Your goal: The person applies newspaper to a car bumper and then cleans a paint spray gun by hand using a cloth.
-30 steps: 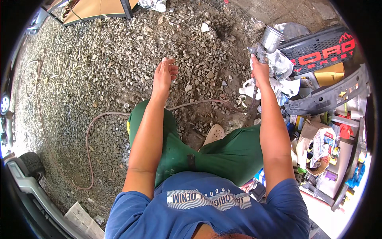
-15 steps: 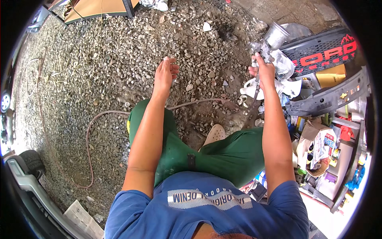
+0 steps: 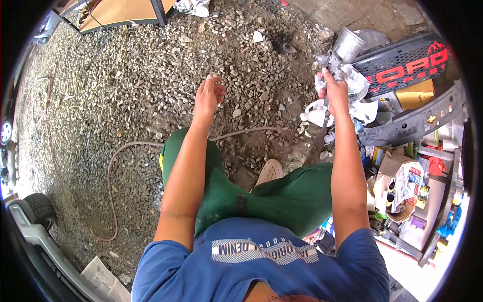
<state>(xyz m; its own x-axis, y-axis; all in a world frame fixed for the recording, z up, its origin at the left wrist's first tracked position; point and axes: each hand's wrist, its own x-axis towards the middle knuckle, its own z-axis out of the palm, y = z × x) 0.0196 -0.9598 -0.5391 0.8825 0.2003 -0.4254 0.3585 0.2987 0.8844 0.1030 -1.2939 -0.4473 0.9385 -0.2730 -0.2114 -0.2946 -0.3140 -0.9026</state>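
My right hand [image 3: 336, 94] is wrapped round the handle of a spray gun [image 3: 332, 65], thumb at its upper back. A silvery metal cup [image 3: 348, 45] sits on top of the gun. From the bottom of its handle a dark air hose [image 3: 325, 121] hangs down beside my wrist. My left hand [image 3: 207, 98] hovers over the gravel, palm turned inward and fingers loosely bent. Nothing shows in it. Part of the gun's handle is hidden by my right fingers.
A pinkish hose [image 3: 113, 186] curves over the gravel [image 3: 115, 90] past my knee. At right lie a black grille with red lettering [image 3: 402, 70], a grey plastic trim piece [image 3: 412, 121], a white jug [image 3: 317, 115] and a cardboard box [image 3: 395, 171]. A tan-topped table [image 3: 121, 12] stands far left.
The fingers of my right hand have closed further round the spray gun's handle. My left hand stays nearly in place. The view has shifted slightly.
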